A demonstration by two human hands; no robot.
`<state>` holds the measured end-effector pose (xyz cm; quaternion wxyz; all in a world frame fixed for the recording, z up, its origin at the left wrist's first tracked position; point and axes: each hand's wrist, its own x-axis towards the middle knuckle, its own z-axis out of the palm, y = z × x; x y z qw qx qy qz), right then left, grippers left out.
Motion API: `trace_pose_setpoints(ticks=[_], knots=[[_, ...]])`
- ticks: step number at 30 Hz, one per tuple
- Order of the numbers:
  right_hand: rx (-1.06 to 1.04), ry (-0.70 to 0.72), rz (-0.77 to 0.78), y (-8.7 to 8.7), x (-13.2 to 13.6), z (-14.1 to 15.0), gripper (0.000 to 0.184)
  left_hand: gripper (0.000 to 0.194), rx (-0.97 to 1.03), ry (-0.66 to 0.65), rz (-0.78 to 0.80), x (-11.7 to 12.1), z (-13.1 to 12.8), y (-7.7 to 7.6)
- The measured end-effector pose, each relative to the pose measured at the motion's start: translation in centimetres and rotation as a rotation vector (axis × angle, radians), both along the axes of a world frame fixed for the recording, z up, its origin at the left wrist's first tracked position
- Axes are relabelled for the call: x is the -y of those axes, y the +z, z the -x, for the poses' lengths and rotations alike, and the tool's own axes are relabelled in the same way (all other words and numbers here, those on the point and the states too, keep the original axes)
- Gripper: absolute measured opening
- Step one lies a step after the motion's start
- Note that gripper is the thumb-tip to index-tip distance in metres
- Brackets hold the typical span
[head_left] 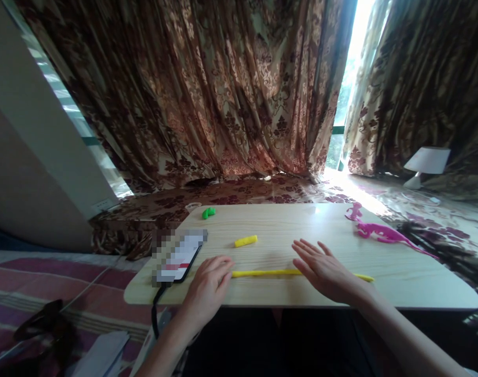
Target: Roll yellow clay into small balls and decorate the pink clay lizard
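Note:
A long thin roll of yellow modelling clay [266, 273] lies across the table near its front edge. At its left end rests my left hand [212, 281], palm down with the fingers lying forward; the tip of the roll is hidden beneath it. My right hand [319, 264] is flat over the right part of the roll, its fingers stretched out and slightly apart. The roll's other end shows past my right wrist. Behind the roll lies a short, thick yellow clay stick [245, 241].
A phone [184, 256] with a black cable lies at the table's left. Green clay [208, 213] sits at the back left, and a stretched, torn pink clay piece [380, 232] hangs over the right edge of the table [278, 220]. A white lamp [427, 161] stands beyond.

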<state>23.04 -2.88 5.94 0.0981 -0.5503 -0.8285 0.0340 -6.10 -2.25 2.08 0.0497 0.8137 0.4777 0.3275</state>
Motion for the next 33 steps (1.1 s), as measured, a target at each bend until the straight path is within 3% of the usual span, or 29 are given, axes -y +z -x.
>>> trace_pose_setpoints(ticks=[4,7,14,16,21,23,29,31,33], knots=[[0.085,-0.093,-0.084,-2.2,3.4,-4.6,0.052,0.046,-0.19,-0.012,0.027,0.2,-2.3,0.2],[0.122,-0.161,-0.117,-3.6,5.4,-6.4,0.05,0.057,-0.286,-0.045,0.088,1.0,-4.1,0.0],[0.119,-0.126,-0.187,-4.9,7.1,-7.6,0.053,0.064,-0.382,-0.092,0.093,5.3,-3.2,-0.8],[0.12,-0.13,-0.191,-5.0,7.1,-7.7,0.054,0.062,-0.386,-0.095,0.101,4.4,-3.3,-0.7],[0.129,-0.132,-0.224,-5.6,6.7,-7.8,0.053,0.063,-0.361,-0.015,0.102,-0.9,-4.9,-0.3],[0.134,-0.125,-0.239,-5.8,6.7,-7.8,0.054,0.064,-0.359,-0.008,0.092,-1.3,-5.1,-0.4],[0.115,-0.112,-0.258,-5.7,7.2,-8.1,0.053,0.065,-0.328,-0.102,0.128,5.0,-2.8,-0.7],[0.102,-0.095,-0.243,-5.4,7.1,-8.8,0.048,0.059,-0.281,-0.1,0.182,5.8,-1.5,-0.5],[0.089,-0.09,-0.248,-5.1,6.6,-9.9,0.044,0.052,-0.207,-0.038,0.17,5.1,-0.4,-0.4]])
